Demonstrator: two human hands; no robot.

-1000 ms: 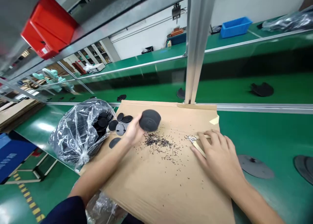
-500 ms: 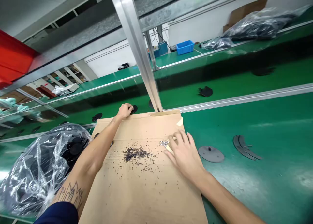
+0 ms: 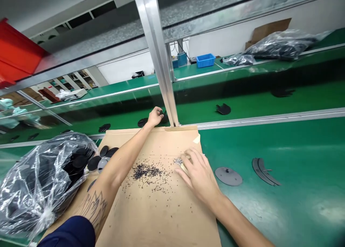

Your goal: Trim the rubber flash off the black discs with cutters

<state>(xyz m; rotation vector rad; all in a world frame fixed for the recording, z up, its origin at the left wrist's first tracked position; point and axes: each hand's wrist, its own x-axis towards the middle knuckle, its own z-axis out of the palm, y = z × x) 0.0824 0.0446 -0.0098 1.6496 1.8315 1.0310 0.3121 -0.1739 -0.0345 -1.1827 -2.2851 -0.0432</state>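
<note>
My left hand [image 3: 155, 117] reaches past the far edge of the cardboard sheet [image 3: 161, 211] onto the green belt, right beside the aluminium post [image 3: 157, 56]. Its fingers are curled on a small black disc [image 3: 162, 114]. Another black disc [image 3: 142, 122] lies on the belt just left of that hand. My right hand [image 3: 198, 172] lies flat on the cardboard, fingers stretched out. Its fingertips rest by a small metal cutter [image 3: 178, 161] with a pale handle. A heap of black crumbs [image 3: 147, 170] sits between my two forearms.
A clear plastic bag [image 3: 40, 182] of black discs lies at the left, with loose discs [image 3: 104, 155] at its mouth. A grey disc [image 3: 228, 176] and curved black strips [image 3: 262, 167] lie on the green table at right. More black pieces [image 3: 223, 109] ride the belt beyond the rail.
My left hand carried a stack of black discs from the cardboard to the belt, then slid right toward the post, leaving a disc behind. My right hand stayed by the cutter.
</note>
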